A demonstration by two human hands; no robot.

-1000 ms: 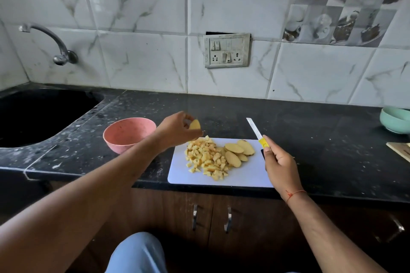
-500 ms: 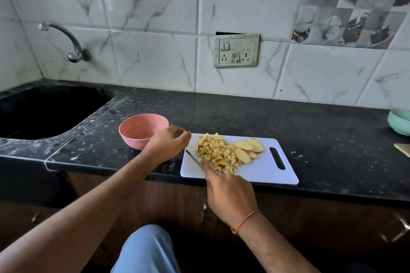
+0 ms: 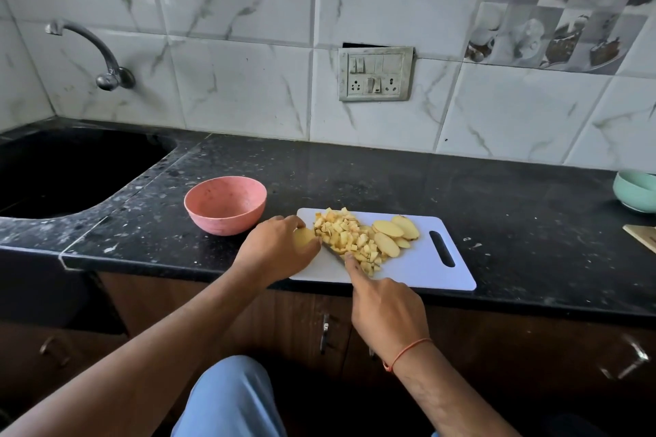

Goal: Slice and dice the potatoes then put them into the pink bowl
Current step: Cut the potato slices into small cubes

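Nearest, right hand (image 3: 385, 309) wrapped round a knife handle, forefinger stretched along the blade's back; knife (image 3: 333, 252) mostly hidden, blade lying low on the white cutting board (image 3: 419, 273) at the pile's near edge. Just left, left hand (image 3: 275, 248) curled round a potato slice (image 3: 303, 237) at the board's left end. Beyond, heap of diced potato (image 3: 346, 236) mid-board, with a few uncut potato slices (image 3: 394, 232) touching its right side. Further left, pink bowl (image 3: 225, 204) on the black counter, nothing visible inside. Roughly half done, by the look: most dicing finished, remaining slices still to cut, whole transfer still ahead.
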